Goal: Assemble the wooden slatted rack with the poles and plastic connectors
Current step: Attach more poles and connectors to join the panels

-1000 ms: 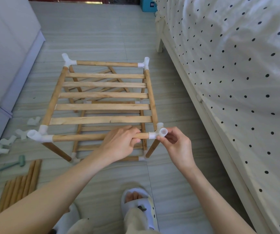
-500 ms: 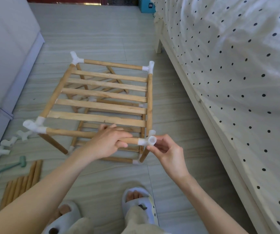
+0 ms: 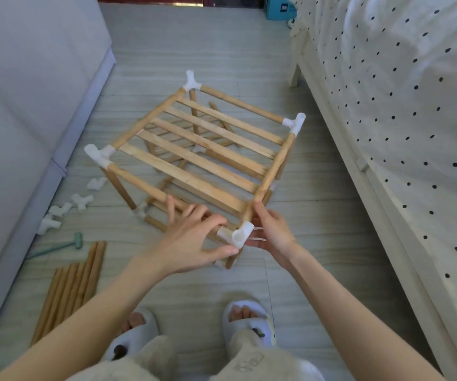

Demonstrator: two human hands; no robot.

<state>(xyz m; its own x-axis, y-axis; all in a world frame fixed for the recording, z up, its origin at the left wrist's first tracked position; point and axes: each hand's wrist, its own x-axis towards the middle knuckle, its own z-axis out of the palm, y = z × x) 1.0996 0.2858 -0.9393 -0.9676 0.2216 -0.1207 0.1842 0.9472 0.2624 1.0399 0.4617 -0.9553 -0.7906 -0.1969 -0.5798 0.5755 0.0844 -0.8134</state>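
The wooden slatted rack [image 3: 200, 158] stands on the floor, turned so one corner points at me. White plastic connectors cap its top corners: far [image 3: 193, 83], right [image 3: 294, 124], left [image 3: 98, 155] and near [image 3: 239, 235]. My left hand [image 3: 191, 243] lies over the front pole [image 3: 139, 180] just beside the near connector, fingers spread on top and thumb underneath. My right hand [image 3: 272, 233] cups the near connector from the right, its index finger lying up along the side pole [image 3: 277, 166]. A lower slatted shelf shows through the top slats.
Several loose white connectors [image 3: 81, 200] lie on the floor to the left, beside a green mallet [image 3: 74, 241] and a bundle of spare poles [image 3: 70, 284]. A grey upholstered unit [image 3: 15, 119] lines the left, a polka-dot bed [image 3: 400, 119] the right. My slippered feet [image 3: 246, 317] are below.
The rack has turned clockwise, its near right corner swinging toward me. My left hand has loosened from a closed grip on the front pole to spread fingers.
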